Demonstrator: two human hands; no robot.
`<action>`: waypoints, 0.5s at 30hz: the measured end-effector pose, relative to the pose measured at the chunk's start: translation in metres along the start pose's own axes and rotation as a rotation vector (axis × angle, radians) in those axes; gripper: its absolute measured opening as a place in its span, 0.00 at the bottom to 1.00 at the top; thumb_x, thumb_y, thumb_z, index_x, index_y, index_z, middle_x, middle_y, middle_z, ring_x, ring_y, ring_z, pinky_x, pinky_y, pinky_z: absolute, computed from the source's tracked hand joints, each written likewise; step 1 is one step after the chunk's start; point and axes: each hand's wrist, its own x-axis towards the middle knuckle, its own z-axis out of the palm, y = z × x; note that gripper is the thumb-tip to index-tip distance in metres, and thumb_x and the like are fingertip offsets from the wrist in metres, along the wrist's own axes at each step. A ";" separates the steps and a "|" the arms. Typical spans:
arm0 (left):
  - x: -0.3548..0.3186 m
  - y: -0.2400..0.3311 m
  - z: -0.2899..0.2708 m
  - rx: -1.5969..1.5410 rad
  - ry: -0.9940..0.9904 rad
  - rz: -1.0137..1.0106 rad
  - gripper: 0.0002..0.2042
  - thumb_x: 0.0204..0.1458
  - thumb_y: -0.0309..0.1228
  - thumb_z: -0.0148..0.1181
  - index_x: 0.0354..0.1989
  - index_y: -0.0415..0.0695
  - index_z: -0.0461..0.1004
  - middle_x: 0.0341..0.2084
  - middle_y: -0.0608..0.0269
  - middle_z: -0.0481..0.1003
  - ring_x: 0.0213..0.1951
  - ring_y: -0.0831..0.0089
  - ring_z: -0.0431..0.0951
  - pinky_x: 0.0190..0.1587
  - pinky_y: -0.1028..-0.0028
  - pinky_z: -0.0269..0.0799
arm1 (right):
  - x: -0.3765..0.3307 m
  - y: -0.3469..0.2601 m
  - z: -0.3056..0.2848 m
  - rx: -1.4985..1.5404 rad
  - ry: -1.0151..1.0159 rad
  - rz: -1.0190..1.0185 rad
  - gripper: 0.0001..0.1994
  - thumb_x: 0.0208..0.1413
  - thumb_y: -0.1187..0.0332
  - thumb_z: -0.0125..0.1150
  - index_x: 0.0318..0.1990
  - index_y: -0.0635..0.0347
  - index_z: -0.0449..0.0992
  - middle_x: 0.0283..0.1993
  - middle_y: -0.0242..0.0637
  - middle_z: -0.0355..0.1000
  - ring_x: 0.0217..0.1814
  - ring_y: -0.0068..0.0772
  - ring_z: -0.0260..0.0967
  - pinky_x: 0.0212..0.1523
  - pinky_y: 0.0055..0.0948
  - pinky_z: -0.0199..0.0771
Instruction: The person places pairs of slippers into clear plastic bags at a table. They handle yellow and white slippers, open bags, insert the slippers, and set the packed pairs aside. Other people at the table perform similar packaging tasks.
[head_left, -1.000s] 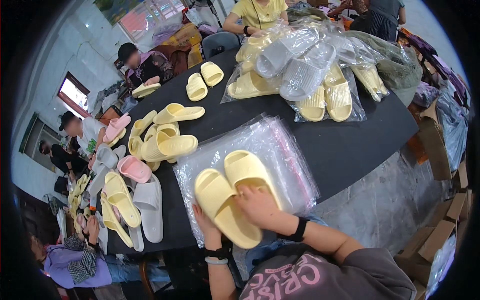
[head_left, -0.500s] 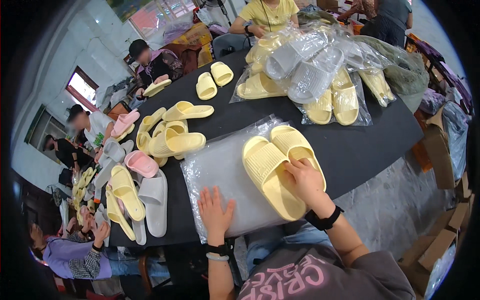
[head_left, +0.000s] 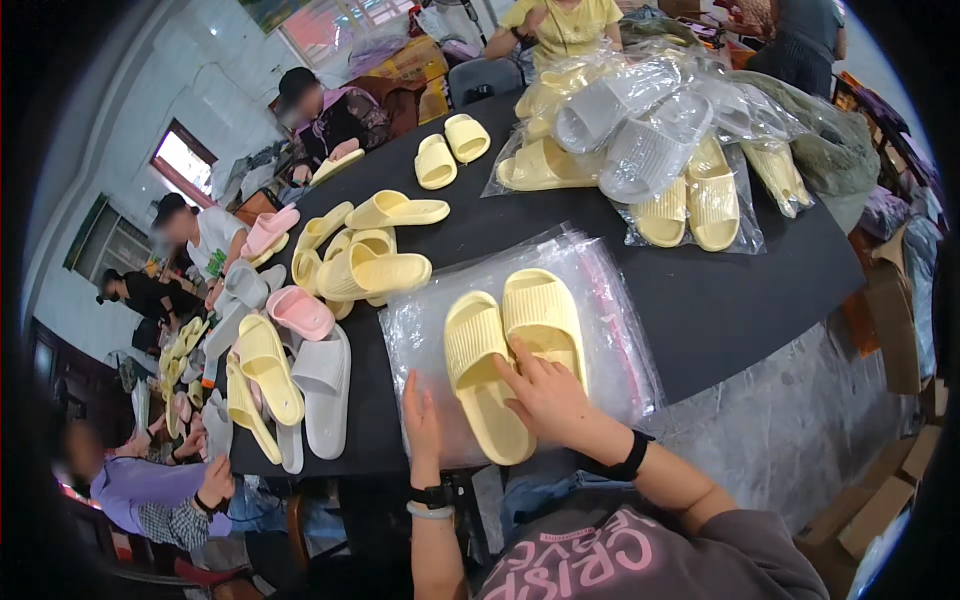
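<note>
A pair of pale yellow slippers (head_left: 490, 400) lies side by side, toes away from me, on a stack of clear plastic bags (head_left: 615, 330). My right hand (head_left: 550, 395) reaches over them from the right and grips the pair at its inner edges. Its index finger extends at the right slipper's opening, while the thumb and another finger rest over the left slipper. Left of the pair, my left hand (head_left: 422, 425) stands nearly edge-on over the bags' left side. Its fingers point away from me, with nothing held.
Loose yellow slippers (head_left: 375, 270) pile up beyond the bags on the black table (head_left: 720, 320). Grey slippers (head_left: 325, 390) and a pink slipper (head_left: 300, 312) lie further left. Bagged slippers (head_left: 640, 140) heap at the far right. Cardboard boxes (head_left: 860, 500) stand right; several people sit around.
The yellow slippers have shifted left and turned straighter on the bags, with my right hand moving along. My left hand has lifted from lying flat and turned edge-on.
</note>
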 end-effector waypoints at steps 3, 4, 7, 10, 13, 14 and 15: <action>-0.006 0.044 -0.010 0.142 0.013 0.128 0.23 0.62 0.26 0.53 0.66 0.36 0.61 0.65 0.50 0.65 0.68 0.58 0.61 0.70 0.64 0.53 | -0.017 0.020 -0.009 0.111 -0.017 0.001 0.30 0.52 0.66 0.64 0.64 0.57 0.66 0.67 0.55 0.59 0.57 0.52 0.69 0.55 0.43 0.70; -0.010 0.070 -0.008 0.203 0.040 0.175 0.21 0.60 0.26 0.55 0.62 0.37 0.66 0.60 0.48 0.69 0.62 0.55 0.67 0.66 0.63 0.59 | -0.024 0.029 -0.017 0.153 -0.028 0.015 0.30 0.53 0.67 0.63 0.65 0.58 0.65 0.68 0.56 0.58 0.59 0.53 0.68 0.57 0.43 0.69; -0.019 0.118 -0.005 0.280 -0.168 0.264 0.19 0.58 0.27 0.58 0.59 0.39 0.70 0.53 0.46 0.72 0.55 0.51 0.72 0.60 0.60 0.66 | -0.042 0.049 -0.042 0.135 0.103 0.145 0.29 0.57 0.67 0.60 0.66 0.62 0.63 0.67 0.58 0.59 0.64 0.55 0.64 0.62 0.44 0.65; -0.022 0.139 0.030 0.387 -0.345 0.435 0.19 0.56 0.30 0.61 0.57 0.40 0.72 0.49 0.44 0.73 0.50 0.47 0.74 0.55 0.57 0.69 | -0.058 0.060 -0.040 0.275 0.133 0.338 0.27 0.60 0.67 0.56 0.65 0.67 0.62 0.65 0.59 0.62 0.67 0.58 0.60 0.65 0.44 0.61; -0.013 0.156 0.064 0.627 -0.410 0.425 0.22 0.56 0.36 0.62 0.58 0.43 0.72 0.42 0.49 0.73 0.44 0.51 0.74 0.48 0.61 0.71 | -0.062 0.064 -0.038 0.442 0.010 0.381 0.26 0.62 0.68 0.53 0.65 0.70 0.61 0.64 0.58 0.63 0.67 0.59 0.59 0.67 0.44 0.60; -0.009 0.158 0.070 0.755 -0.487 0.356 0.23 0.57 0.38 0.61 0.59 0.43 0.72 0.39 0.50 0.73 0.42 0.54 0.74 0.45 0.62 0.71 | -0.062 0.064 -0.037 0.413 -0.002 0.361 0.25 0.62 0.67 0.52 0.65 0.70 0.62 0.65 0.57 0.63 0.68 0.58 0.59 0.68 0.44 0.59; -0.008 0.154 0.075 0.760 -0.434 0.406 0.23 0.57 0.39 0.60 0.59 0.42 0.71 0.38 0.51 0.73 0.41 0.55 0.73 0.44 0.62 0.71 | -0.062 0.064 -0.038 0.386 -0.015 0.339 0.25 0.63 0.67 0.51 0.65 0.70 0.62 0.65 0.57 0.63 0.68 0.57 0.60 0.68 0.43 0.59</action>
